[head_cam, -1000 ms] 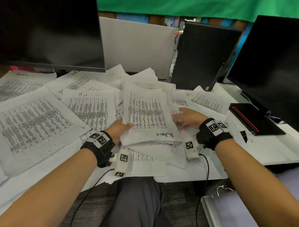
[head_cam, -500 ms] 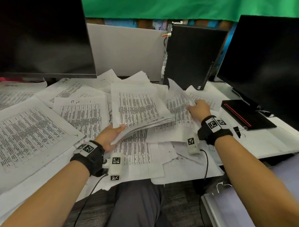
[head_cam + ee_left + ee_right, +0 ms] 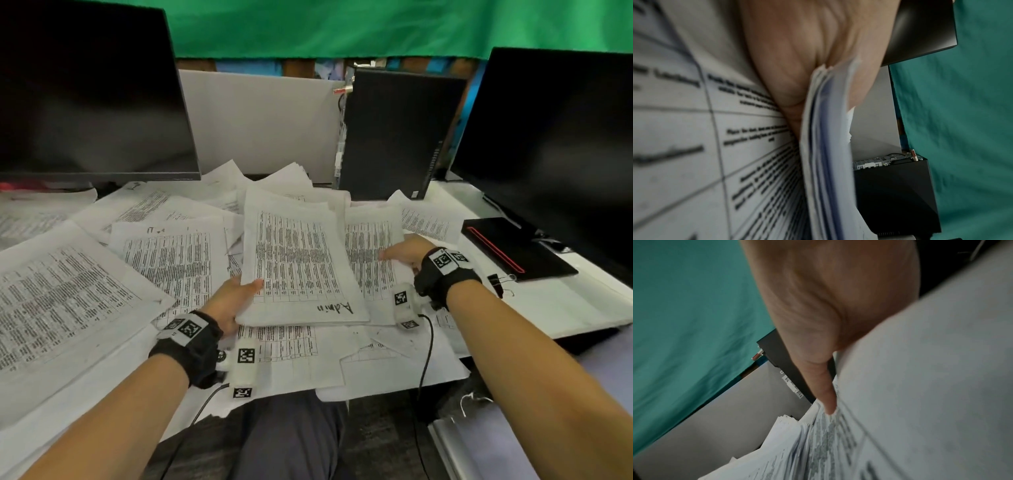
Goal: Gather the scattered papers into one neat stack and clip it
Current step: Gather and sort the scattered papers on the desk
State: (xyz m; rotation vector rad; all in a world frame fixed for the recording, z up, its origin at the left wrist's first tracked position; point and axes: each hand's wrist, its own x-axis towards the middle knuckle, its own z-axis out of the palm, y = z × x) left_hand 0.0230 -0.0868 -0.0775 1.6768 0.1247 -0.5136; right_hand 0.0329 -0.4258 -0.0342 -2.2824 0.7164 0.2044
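My left hand [image 3: 236, 301] grips a thick stack of printed papers [image 3: 298, 267] at its near left corner, thumb on top. "Admin" is handwritten on the top sheet. In the left wrist view the stack's edge [image 3: 826, 146] is wedged in the hand [image 3: 807, 53]. My right hand [image 3: 404, 251] holds a single printed sheet [image 3: 370, 270] just right of the stack, thumb on top and fingers hidden beneath. The right wrist view shows that thumb [image 3: 826, 395] lying on the sheet [image 3: 920, 386]. A black binder clip [image 3: 500, 282] lies on the desk right of my right wrist.
Loose printed sheets [image 3: 61, 298] cover the white desk [image 3: 565, 308] to the left and in front. Dark monitors stand at the left [image 3: 92, 92] and the right [image 3: 555, 147], with a black computer tower [image 3: 397, 133] between them. A flat black device with a red stripe [image 3: 513, 253] lies at the right.
My right hand has drawn the sheet from the far right back beside the stack. The stack in my left hand has dropped from a raised tilt to lie flatter.
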